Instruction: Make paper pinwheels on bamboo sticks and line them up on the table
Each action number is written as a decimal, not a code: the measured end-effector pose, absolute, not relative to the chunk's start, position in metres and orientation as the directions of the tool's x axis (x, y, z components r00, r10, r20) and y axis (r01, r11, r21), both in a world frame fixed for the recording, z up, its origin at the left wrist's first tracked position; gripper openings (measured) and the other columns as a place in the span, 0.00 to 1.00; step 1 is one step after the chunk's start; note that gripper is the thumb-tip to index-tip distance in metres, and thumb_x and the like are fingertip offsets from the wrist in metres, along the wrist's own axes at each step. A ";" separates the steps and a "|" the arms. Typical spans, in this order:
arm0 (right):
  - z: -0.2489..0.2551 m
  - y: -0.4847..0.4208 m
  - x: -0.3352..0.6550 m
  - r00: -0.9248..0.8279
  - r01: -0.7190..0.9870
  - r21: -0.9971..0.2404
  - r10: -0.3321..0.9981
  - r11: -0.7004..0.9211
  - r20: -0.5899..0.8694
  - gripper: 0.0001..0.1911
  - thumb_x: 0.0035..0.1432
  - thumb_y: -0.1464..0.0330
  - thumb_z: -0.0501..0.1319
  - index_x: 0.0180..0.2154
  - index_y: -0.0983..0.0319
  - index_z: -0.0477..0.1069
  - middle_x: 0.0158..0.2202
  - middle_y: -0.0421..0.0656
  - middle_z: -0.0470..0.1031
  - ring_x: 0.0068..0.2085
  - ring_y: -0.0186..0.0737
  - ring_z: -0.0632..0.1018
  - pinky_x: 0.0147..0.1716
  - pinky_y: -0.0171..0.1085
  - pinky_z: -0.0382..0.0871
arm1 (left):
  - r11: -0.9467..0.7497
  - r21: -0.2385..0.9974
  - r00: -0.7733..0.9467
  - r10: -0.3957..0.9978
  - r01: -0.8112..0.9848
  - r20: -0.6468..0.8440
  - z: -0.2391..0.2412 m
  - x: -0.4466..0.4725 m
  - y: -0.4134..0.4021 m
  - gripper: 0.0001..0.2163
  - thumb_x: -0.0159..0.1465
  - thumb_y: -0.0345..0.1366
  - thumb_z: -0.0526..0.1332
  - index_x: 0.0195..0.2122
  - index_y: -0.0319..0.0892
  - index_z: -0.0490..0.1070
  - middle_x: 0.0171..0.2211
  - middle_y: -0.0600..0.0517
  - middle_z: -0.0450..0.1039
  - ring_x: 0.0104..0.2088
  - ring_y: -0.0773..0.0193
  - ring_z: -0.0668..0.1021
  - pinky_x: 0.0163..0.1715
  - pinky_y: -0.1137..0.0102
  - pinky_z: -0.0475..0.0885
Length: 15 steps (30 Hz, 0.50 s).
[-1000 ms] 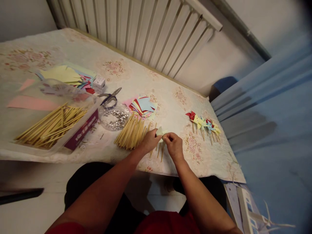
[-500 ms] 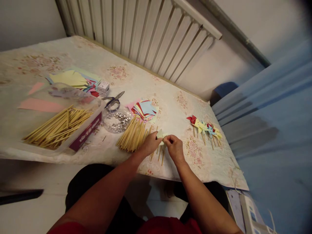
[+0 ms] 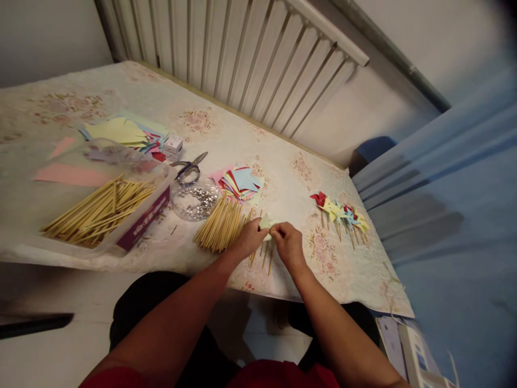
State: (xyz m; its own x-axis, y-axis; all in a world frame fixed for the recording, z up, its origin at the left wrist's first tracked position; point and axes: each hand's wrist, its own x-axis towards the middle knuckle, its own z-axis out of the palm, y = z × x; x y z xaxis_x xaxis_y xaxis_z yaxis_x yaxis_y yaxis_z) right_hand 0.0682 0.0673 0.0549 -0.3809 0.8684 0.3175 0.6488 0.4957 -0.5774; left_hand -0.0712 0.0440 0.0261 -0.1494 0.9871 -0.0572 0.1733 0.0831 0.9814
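A pale green paper pinwheel [image 3: 264,221] is pinched between my two hands, close above the table. My left hand [image 3: 251,237] is closed on its left side. The fingers of my right hand [image 3: 288,242] press together at the pinwheel's middle; whether they also grip a small pin there is too small to tell. Below my hands lie several thin wooden sticks [image 3: 270,263]. Just left of my left hand is a spread pile of wooden sticks [image 3: 220,223], with a stack of cut coloured paper [image 3: 242,180] behind it.
A round clear dish of metal pins [image 3: 196,202] and scissors [image 3: 189,168] lie left of the sticks. Further left stands a plastic box [image 3: 139,223] of sticks, with paper sheets [image 3: 117,132] and a small white box [image 3: 173,144] behind. Finished pinwheels [image 3: 334,210] lie at right.
My hands stay on the pinwheel in nearly the same place, with only tiny finger movement. The whole view has shifted very slightly.
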 end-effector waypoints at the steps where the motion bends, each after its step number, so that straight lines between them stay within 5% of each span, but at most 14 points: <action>1: 0.058 0.068 0.069 -0.446 0.648 -0.507 0.823 0.568 0.351 0.08 0.56 0.69 0.57 0.26 0.60 0.70 0.27 0.42 0.70 0.32 0.40 0.70 0.36 0.39 0.63 | 0.082 0.983 -0.147 0.987 0.166 -0.058 0.025 -0.071 0.044 0.07 0.58 0.33 0.57 0.34 0.36 0.71 0.27 0.54 0.69 0.28 0.67 0.68 0.28 0.72 0.59; 4: 0.064 0.069 0.069 -0.542 0.628 -0.414 0.752 0.659 0.376 0.09 0.58 0.69 0.56 0.26 0.60 0.70 0.28 0.43 0.70 0.35 0.42 0.69 0.40 0.40 0.62 | 0.082 0.984 -0.152 0.987 0.158 -0.058 0.024 -0.071 0.046 0.07 0.58 0.33 0.57 0.34 0.36 0.71 0.26 0.55 0.68 0.28 0.68 0.67 0.28 0.72 0.59; 9: 0.056 0.071 0.062 -0.272 0.632 -0.705 0.944 0.321 0.186 0.07 0.53 0.67 0.59 0.23 0.60 0.68 0.23 0.39 0.69 0.27 0.37 0.68 0.30 0.36 0.62 | 0.095 0.984 -0.160 0.985 0.151 -0.071 0.026 -0.072 0.045 0.07 0.58 0.32 0.57 0.34 0.35 0.72 0.27 0.54 0.69 0.28 0.68 0.68 0.28 0.73 0.60; 11: 0.054 0.070 0.061 -0.239 0.628 -0.732 0.961 0.263 0.140 0.08 0.52 0.67 0.59 0.23 0.60 0.68 0.22 0.38 0.68 0.26 0.37 0.68 0.28 0.35 0.61 | 0.109 0.981 -0.168 0.982 0.158 -0.082 0.027 -0.072 0.045 0.06 0.58 0.32 0.57 0.33 0.35 0.71 0.27 0.54 0.69 0.28 0.69 0.68 0.28 0.73 0.60; 15: 0.061 0.070 0.065 -0.457 0.653 -0.512 0.829 0.558 0.321 0.09 0.56 0.68 0.57 0.25 0.60 0.69 0.26 0.42 0.70 0.33 0.41 0.70 0.37 0.39 0.63 | 0.091 0.985 -0.167 0.984 0.147 -0.066 0.025 -0.071 0.045 0.05 0.58 0.31 0.57 0.32 0.36 0.71 0.26 0.55 0.68 0.27 0.69 0.67 0.28 0.73 0.60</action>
